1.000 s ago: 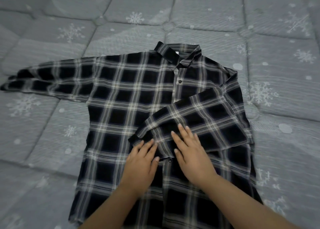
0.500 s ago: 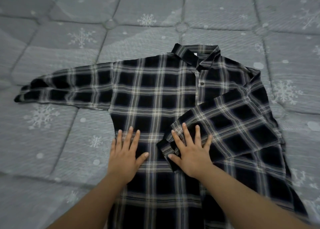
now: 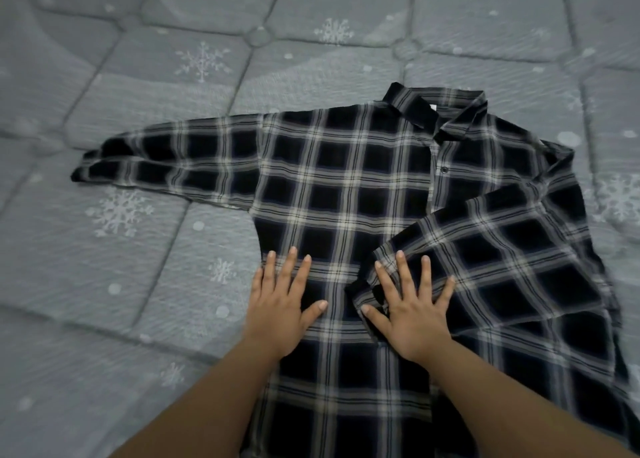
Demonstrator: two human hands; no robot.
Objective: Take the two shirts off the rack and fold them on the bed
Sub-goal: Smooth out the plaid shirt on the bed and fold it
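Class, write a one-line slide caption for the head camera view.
Both hands, left and right, press flat on a plaid shirt spread on the bed, one sleeve folded in.

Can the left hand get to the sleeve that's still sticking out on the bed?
Probably yes. The left hand lies flat on the plaid shirt, fingers straight and holding nothing, and the outstretched sleeve lies on that same side with only bare bed cover between them. It looks like a bit of a stretch, though.
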